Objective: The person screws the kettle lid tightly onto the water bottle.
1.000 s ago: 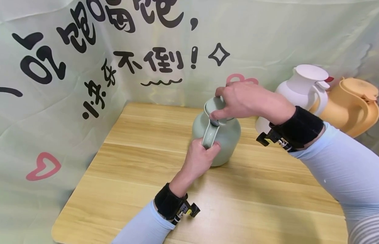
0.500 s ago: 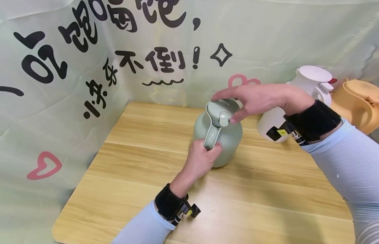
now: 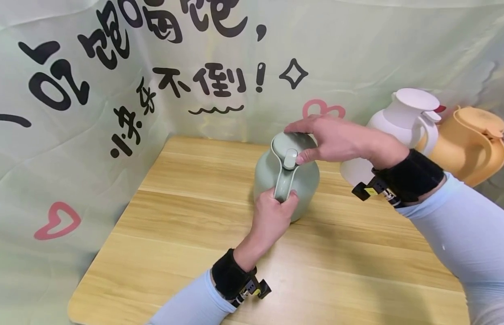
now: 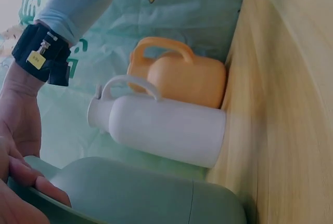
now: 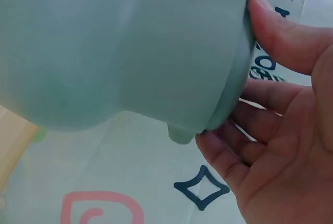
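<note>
A pale green vacuum jug (image 3: 304, 185) stands upright on the wooden table, its round lid (image 3: 290, 141) in place on top. The lid's small push tab (image 3: 290, 159) lines up with the jug's handle (image 3: 283, 183). My left hand (image 3: 272, 216) grips that handle, thumb on its right side. My right hand (image 3: 337, 135) spans the lid, with fingertips at its far rim and the thumb beside the tab. In the right wrist view, the thumb (image 5: 283, 34) and the fingers hold the lid's edge from opposite sides. The spout (image 5: 180, 133) shows close by the fingertips.
To the right stand a white jug (image 3: 398, 115) and an orange jug (image 3: 464, 140), both with handles, partly behind my right forearm. A printed cloth (image 3: 219, 40) hangs at the back and left of the wooden table (image 3: 166, 234).
My right hand shifted right on the lid, then back left with the lid's tab, which now meets the line of the handle. My left hand keeps its grip and has moved slightly right.
</note>
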{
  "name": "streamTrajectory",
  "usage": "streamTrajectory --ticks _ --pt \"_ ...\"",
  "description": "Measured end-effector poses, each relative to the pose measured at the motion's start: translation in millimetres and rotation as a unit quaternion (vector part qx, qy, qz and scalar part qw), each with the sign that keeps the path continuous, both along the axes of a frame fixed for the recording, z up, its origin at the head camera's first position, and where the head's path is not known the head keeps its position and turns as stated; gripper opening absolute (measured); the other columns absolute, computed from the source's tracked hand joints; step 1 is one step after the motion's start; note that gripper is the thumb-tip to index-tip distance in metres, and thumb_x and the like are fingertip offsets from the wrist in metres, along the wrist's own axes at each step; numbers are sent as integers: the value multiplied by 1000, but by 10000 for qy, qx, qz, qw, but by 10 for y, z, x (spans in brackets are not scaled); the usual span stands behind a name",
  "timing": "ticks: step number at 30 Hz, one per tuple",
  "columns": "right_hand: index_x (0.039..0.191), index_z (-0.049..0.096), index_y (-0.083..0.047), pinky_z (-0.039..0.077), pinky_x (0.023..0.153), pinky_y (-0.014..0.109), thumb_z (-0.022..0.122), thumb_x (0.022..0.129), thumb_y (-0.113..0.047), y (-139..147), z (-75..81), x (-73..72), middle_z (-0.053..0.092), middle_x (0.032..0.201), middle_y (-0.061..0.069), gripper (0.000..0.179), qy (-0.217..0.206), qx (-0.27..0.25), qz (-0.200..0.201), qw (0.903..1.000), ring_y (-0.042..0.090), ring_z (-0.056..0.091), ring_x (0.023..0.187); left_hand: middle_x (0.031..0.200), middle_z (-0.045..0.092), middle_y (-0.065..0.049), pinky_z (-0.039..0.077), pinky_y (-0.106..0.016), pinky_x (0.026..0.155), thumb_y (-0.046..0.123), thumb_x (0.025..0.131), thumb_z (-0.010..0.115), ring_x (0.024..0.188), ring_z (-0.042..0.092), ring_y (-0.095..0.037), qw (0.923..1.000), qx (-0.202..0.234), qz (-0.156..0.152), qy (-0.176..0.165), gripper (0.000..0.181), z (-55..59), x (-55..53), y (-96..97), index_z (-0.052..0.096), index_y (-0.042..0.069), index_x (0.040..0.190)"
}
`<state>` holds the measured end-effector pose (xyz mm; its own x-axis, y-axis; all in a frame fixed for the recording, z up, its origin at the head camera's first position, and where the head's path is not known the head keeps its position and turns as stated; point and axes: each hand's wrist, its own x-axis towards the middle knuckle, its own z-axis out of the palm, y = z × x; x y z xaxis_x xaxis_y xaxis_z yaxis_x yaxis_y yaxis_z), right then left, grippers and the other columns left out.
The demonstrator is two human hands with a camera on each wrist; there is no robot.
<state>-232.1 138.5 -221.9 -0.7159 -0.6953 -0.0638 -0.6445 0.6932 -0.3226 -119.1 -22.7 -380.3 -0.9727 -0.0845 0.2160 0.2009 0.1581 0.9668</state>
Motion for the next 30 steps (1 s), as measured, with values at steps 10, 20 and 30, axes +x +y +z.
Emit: streamTrajectory --ticks 10,20,30 --pt "154 51 -9 34 121 56 79 97 -27 109 -261 134 55 155 12 66 431 -713 -115 9965 34 49 146 52 31 10 34 -28 50 22 93 67 52 36 -9 10000 1 -67 -24 43 -24 -8 15 42 18 58" --pt "123 59 0 50 80 43 77 98 -39 56 -797 576 65 101 15 50 1223 -2687 -2310 9271 30 63 91 51 41 11 36 -27 48 27 91 69 51 42 -6 9996 -143 -106 236 36 -39 -178 198 50 19 62" --pt "92 61 -9 44 65 38 63 101 -51 -92 -869 687 61 81 10 43 620 -2158 -2865 9314 28 59 74 101 74 -4 56 -33 84 24 91 74 92 66 -16 9790 -1756 -1006 241 39 -20 -343 225 67 11 128"
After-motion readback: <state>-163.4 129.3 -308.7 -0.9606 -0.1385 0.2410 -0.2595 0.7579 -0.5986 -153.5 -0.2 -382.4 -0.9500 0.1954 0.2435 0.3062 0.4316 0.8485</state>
